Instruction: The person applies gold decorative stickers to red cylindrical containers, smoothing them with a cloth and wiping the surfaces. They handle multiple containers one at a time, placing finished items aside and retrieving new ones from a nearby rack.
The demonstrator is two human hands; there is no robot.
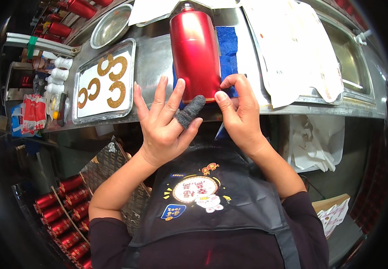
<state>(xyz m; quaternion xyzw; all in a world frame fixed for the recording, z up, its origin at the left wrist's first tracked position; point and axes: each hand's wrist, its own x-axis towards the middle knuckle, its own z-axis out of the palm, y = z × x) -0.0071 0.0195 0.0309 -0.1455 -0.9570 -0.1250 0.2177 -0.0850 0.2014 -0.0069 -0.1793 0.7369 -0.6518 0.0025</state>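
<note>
Bottle (195, 51), big, glossy and red, took centre stage, lying on a blue cloth (229, 42) with its neck pointing away and its base toward the person's body. And in came both hands, right at that near end! The left hand (159, 130) was spread wide, fingers fanned and well apart, its index finger wrapped in a dark grey knitted sleeve (188, 113) and reaching across to the base edge. Over on the other side, the right hand (242, 116) worked tight to the lower right corner, thumb and bent index finger drawn close to each other there; whether they gripped anything between them, one could not tell. A thin gold-toned line showed along that base edge, just beside the thumb.

Off to the left, a metal tray (133, 54) sat on the steel counter (152, 56), carrying a white sheet (102, 95) with five golden C-shaped pieces (116, 94) spaced over it. Behind it stood a tilted metal bowl (112, 27); to the right, large white sheets (288, 49) covered the counter beside a basin. Below, a black apron (247, 197) with a cartoon print filled the view.
</note>
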